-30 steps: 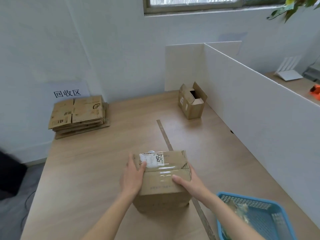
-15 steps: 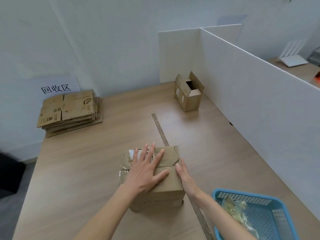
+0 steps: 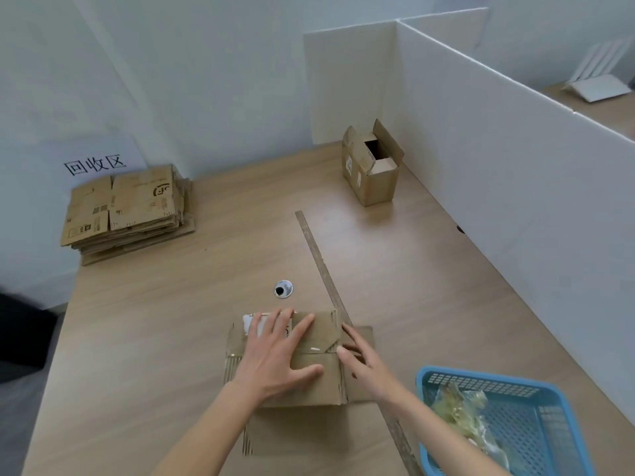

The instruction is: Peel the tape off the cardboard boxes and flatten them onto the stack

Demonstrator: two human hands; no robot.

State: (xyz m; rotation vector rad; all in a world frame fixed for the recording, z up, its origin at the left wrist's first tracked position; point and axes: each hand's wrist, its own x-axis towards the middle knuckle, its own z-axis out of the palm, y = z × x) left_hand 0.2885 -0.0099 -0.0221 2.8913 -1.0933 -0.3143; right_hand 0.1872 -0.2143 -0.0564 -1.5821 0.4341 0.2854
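Near table edge (image 3: 144, 338), centre: cardboard box (image 3: 309, 376) squashed almost flat, tape still across its top. Left hand (image 3: 278, 355) spread flat over it, fingers straight, pressing down, gripping nothing. Right hand (image 3: 364, 362) at the box's right edge, fingers extended along the side flap, likewise grasping nothing. Far left, against the wall: stack (image 3: 127, 207) of flattened cartons, well apart from both hands. Far right, by the white partition (image 3: 498, 149): open box (image 3: 372, 166), upright. Blue basket (image 3: 515, 389) near the right forearm.
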